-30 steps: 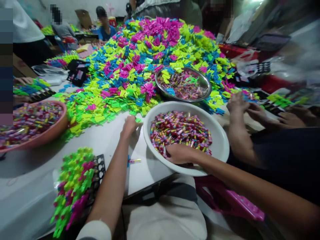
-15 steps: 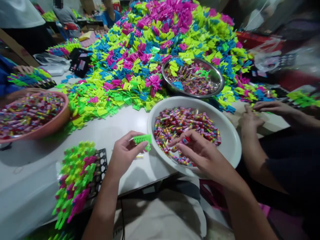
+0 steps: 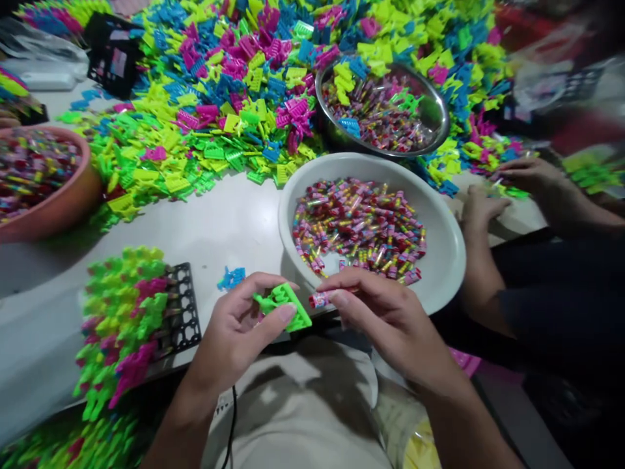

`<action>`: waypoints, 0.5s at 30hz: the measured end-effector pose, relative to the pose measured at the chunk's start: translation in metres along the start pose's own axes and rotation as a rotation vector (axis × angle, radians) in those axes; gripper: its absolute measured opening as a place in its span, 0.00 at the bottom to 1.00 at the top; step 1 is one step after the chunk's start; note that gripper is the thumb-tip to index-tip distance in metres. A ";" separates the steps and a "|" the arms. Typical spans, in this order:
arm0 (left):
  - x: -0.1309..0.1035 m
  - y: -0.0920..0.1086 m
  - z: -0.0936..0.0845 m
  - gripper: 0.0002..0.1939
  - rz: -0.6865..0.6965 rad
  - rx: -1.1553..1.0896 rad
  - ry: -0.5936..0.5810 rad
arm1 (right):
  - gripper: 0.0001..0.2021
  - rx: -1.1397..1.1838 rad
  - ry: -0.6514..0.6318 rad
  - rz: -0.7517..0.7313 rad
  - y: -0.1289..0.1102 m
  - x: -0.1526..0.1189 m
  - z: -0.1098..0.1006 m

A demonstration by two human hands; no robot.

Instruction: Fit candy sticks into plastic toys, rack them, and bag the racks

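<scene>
My left hand (image 3: pixel 239 335) pinches a bright green plastic toy piece (image 3: pixel 299 318) between thumb and fingers, in front of the basin. Close to it, my right hand (image 3: pixel 390 319) grips a small pink-labelled tube (image 3: pixel 318 299), its red end toward the green piece. A narrow gap separates the two. Behind my right hand, the white basin (image 3: pixel 446 260) holds a heap of similar tubes. On the table just beyond my left hand lies a blue plastic piece (image 3: pixel 231 278). Left of that hand, a black rack with holes (image 3: pixel 184 312) carries green, yellow and pink pieces.
A large pile of coloured plastic pieces (image 3: pixel 219 130) covers the back of the table. A steel bowl (image 3: pixel 442 124) of tubes stands behind the basin, an orange basin (image 3: pixel 90 169) at left. Another person's hands (image 3: pixel 541 182) work at right.
My right hand has come out from over the basin with a tube and moved toward the left hand. The green piece has been turned. The view has tilted down; a blue piece now shows.
</scene>
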State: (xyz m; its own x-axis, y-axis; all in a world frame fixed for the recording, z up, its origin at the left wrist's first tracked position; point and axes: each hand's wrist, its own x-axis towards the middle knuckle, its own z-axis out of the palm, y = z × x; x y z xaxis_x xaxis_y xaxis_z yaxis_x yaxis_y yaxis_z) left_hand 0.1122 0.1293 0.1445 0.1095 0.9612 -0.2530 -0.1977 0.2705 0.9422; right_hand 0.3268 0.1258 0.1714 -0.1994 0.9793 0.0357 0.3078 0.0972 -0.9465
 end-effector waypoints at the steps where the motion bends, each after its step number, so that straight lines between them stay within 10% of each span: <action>1: -0.002 0.000 0.001 0.11 -0.021 -0.030 -0.021 | 0.12 0.062 -0.022 0.051 0.001 0.001 0.001; 9: 0.002 -0.008 -0.003 0.11 -0.110 -0.174 -0.241 | 0.16 0.322 -0.143 0.222 0.010 0.004 0.005; 15: -0.001 -0.002 -0.003 0.13 -0.127 -0.047 -0.169 | 0.15 0.195 -0.186 0.166 0.005 -0.001 0.001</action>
State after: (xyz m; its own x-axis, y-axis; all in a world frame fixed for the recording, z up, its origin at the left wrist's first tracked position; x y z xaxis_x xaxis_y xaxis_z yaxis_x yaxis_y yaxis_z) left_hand 0.1098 0.1275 0.1419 0.2972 0.8980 -0.3246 -0.2164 0.3945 0.8931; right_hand 0.3272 0.1253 0.1663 -0.3337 0.9279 -0.1663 0.1694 -0.1145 -0.9789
